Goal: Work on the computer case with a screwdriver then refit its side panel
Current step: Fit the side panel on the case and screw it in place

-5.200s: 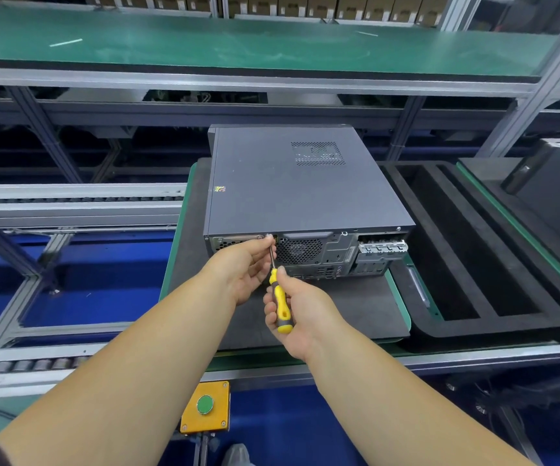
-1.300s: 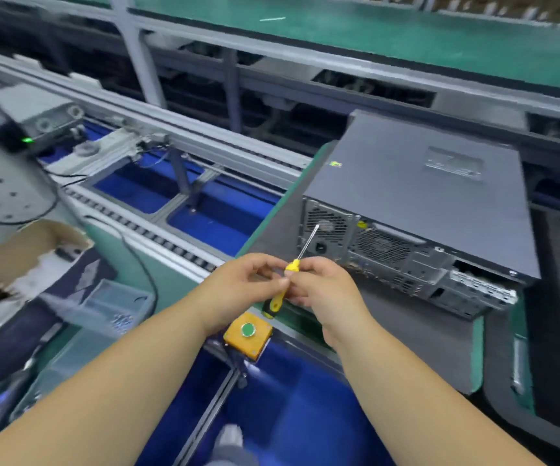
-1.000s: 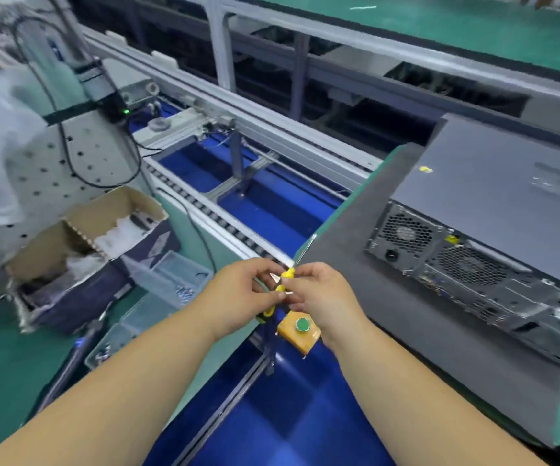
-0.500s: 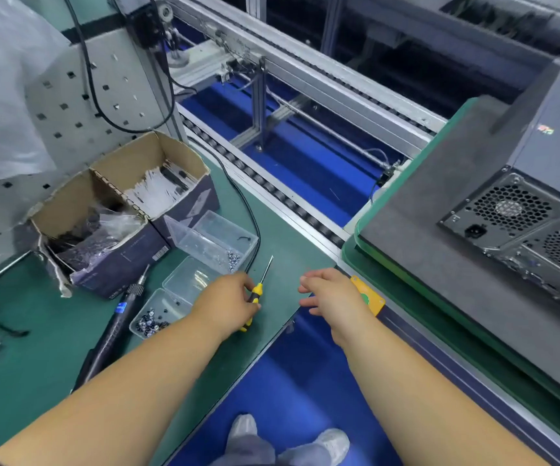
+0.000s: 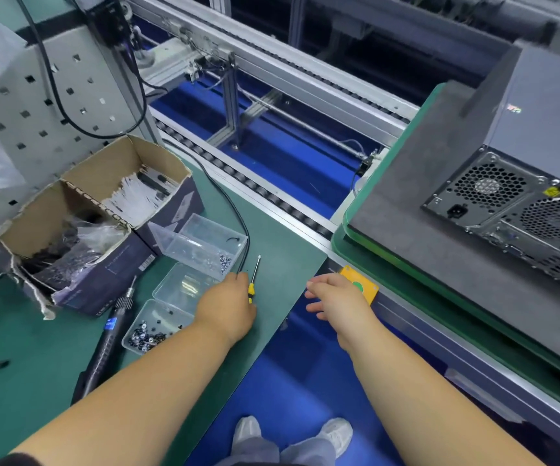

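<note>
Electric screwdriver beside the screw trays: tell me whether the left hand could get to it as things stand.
Probably yes. The left hand grips the yellow screwdriver, so it must drop that first; the electric screwdriver lies uncovered just beyond the screw tray.

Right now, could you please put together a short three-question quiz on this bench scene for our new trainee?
1. True or false: the left hand holds the screwdriver on the green mat.
2. Which describes the right hand? A) gripping the computer case; B) open, holding nothing; C) holding a screw.
3. Fill in: the small clear trays left of the screwdriver hold ____.

Key: 1 true; 2 B; 3 screws.
</note>
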### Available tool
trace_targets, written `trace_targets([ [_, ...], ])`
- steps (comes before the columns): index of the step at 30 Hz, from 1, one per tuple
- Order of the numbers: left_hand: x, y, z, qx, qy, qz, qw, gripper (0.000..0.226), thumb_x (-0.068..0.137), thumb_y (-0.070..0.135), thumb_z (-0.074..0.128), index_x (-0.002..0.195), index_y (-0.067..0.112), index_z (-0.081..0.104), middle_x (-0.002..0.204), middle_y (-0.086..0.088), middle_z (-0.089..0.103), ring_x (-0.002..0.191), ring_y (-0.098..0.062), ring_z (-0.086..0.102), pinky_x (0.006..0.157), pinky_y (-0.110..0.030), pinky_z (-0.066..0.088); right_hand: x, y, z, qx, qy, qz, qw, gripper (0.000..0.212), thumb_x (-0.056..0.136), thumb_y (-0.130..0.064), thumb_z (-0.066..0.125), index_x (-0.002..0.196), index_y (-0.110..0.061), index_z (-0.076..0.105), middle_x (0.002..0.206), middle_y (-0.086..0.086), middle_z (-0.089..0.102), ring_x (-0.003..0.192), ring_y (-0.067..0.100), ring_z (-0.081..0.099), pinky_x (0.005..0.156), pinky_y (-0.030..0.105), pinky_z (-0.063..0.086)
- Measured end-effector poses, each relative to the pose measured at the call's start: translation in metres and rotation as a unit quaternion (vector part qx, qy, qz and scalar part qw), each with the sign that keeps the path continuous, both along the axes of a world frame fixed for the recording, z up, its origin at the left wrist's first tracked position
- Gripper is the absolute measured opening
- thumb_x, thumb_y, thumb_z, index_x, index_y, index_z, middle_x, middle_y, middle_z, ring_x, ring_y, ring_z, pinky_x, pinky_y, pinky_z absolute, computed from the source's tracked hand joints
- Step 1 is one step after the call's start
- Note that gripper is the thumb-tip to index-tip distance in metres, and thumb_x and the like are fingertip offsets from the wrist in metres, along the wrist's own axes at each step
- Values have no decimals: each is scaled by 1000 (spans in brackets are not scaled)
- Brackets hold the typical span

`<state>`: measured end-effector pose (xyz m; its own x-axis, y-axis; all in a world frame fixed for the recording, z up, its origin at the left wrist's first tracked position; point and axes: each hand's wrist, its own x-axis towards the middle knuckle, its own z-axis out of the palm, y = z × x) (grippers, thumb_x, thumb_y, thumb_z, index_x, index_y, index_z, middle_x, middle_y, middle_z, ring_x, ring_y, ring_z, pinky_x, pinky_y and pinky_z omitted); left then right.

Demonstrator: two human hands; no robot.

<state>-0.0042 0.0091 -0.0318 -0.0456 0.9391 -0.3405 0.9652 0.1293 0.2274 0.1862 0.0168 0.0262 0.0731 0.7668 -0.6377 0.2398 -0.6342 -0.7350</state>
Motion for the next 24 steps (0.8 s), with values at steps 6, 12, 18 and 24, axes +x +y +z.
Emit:
trace_targets([
  [6, 23, 12, 15, 122, -77, -113, 983, 53, 88, 34, 60, 136, 18, 45, 128, -4, 47, 119, -24, 45, 101, -33, 37, 23, -3, -8, 53, -109, 11, 993, 9, 92, -27, 60, 100, -29, 64, 106, -4, 64, 81, 18, 63, 60, 27, 46],
  [12, 73, 22, 20, 74, -139, -248, 956, 73, 87, 36, 63, 150, 25, 29, 146, 1, 34, 133, -22, 34, 110, -32, 30, 67, -25, -30, 64, -316, 116, 940, 54, 87, -35, 64, 138, -37, 45, 138, 0, 40, 118, 28, 50, 92, 40, 50],
  [18, 97, 26, 6, -28, -55, -328, 943, 87, 90, 38, 62, 156, 24, 8, 163, -1, 8, 148, -22, 12, 119, -36, 17, 82, -36, -45, 50, -306, 204, 928, 84, 90, -33, 64, 155, -41, 11, 156, -2, 31, 136, 26, 36, 100, 36, 44],
  [24, 106, 24, 5, -63, 15, -345, 936, 89, 92, 42, 59, 156, 21, 1, 164, 0, 3, 149, -22, 11, 120, -40, 15, 82, -35, -45, 70, -371, 296, 877, 86, 93, -37, 57, 158, -36, 0, 150, 5, 38, 129, 30, 41, 102, 41, 43],
])
